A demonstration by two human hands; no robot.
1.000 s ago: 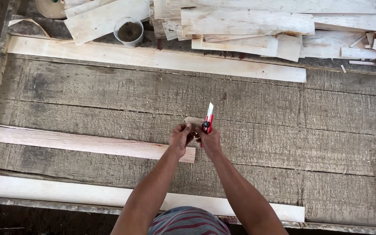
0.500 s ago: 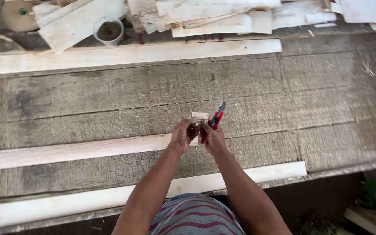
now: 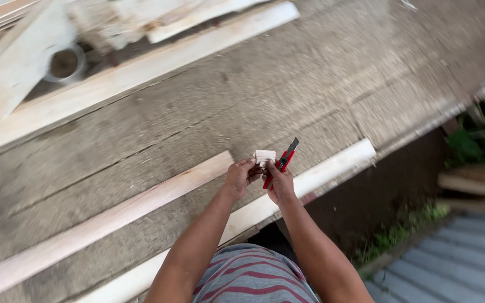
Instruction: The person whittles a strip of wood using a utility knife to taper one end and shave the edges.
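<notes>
Head view: the left hand (image 3: 241,178) pinches a small pale wood block (image 3: 265,156) at its fingertips — grip closed on it, above the grey bench (image 3: 321,84). Just beside, touching it, the right hand (image 3: 280,182) grips a red utility knife (image 3: 282,161), blade angled up-right past the block.

Weathered plank table (image 3: 287,95); pale wood strips (image 3: 113,216), round tin (image 3: 64,63)

Two hands up: left hand (image 3: 241,178), right hand (image 3: 280,183). Between them, one small wood block (image 3: 265,156) and one red utility knife (image 3: 283,160). Three long pale boards beyond; one round tin (image 3: 64,63) far left.
</notes>
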